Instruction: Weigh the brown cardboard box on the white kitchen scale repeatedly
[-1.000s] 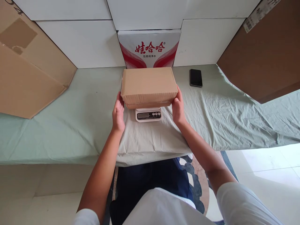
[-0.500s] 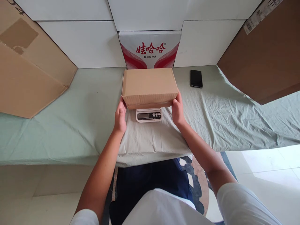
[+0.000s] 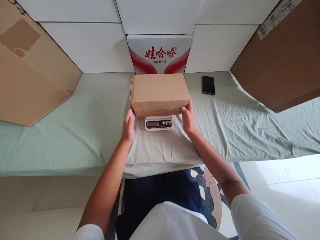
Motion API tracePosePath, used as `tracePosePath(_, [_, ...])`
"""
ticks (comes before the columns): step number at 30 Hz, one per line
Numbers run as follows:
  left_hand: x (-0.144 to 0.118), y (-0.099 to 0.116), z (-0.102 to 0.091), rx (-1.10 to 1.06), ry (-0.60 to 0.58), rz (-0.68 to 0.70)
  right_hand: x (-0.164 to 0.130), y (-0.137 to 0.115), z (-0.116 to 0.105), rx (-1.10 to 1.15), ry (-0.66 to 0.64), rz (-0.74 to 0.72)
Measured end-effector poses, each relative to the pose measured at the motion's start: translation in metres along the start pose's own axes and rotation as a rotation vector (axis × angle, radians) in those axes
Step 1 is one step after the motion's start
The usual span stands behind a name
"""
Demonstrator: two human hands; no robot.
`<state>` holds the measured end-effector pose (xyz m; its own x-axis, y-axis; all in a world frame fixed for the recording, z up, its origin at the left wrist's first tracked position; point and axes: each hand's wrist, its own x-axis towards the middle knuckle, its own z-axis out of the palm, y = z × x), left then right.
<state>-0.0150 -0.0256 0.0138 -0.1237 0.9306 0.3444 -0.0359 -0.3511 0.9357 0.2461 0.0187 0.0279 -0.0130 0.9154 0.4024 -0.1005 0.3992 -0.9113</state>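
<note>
A closed brown cardboard box (image 3: 160,88) rests on or just over a small white digital scale (image 3: 158,123), whose platform it hides. The scale's display and buttons show in front of the box. My left hand (image 3: 129,124) grips the box at its near left corner, with the fingers partly hidden behind its side. At the near right corner, my right hand (image 3: 188,116) holds the box, its thumb against the front face and its fingers along the side.
A black phone (image 3: 208,85) lies on the green cloth (image 3: 100,110) to the right. Behind stands a white and red printed carton (image 3: 160,53). Large cardboard panels flank the table, a light brown one (image 3: 32,80) on the left and a darker one (image 3: 282,63) on the right.
Both hands stay on the box, which keeps its place on the scale. The right thumb has shifted slightly left on the front face, and the view has moved a little.
</note>
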Motion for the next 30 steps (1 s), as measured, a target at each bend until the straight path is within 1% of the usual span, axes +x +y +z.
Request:
tracePosePath(5, [0.003,0.006,0.000,-0.036,-0.015,-0.019,-0.001,-0.010,0.005,-0.012,-0.012,0.004])
tracePosePath(9, [0.018,0.017,-0.007,-0.089,-0.054,-0.029,0.013,-0.015,0.002,-0.028,-0.019,-0.022])
tracePosePath(11, [0.033,0.026,-0.010,-0.086,-0.055,-0.023,0.028,-0.014,0.002,-0.037,-0.008,-0.043])
tracePosePath(13, [0.054,0.033,-0.013,-0.059,-0.044,-0.026,0.048,-0.011,0.004,-0.042,0.001,-0.055])
tracePosePath(16, [0.094,0.033,-0.014,-0.057,-0.033,-0.020,0.082,-0.002,0.014,-0.033,0.018,-0.050])
tracePosePath(19, [0.134,0.014,-0.008,-0.090,-0.003,-0.014,0.115,0.016,0.025,-0.007,0.050,-0.073])
tracePosePath(22, [0.157,-0.018,0.004,-0.152,0.049,-0.047,0.138,0.044,0.030,-0.005,0.095,-0.097])
tracePosePath(24, [0.161,-0.038,0.012,-0.174,0.074,-0.093,0.145,0.063,0.029,-0.016,0.127,-0.064])
tracePosePath(26, [0.158,-0.055,0.018,-0.188,0.118,-0.144,0.145,0.079,0.026,-0.031,0.148,-0.015])
tracePosePath(28, [0.153,-0.067,0.020,-0.196,0.155,-0.192,0.142,0.089,0.023,-0.052,0.162,0.013])
tracePosePath(30, [0.151,-0.074,0.018,-0.203,0.172,-0.216,0.139,0.095,0.019,-0.071,0.167,0.016])
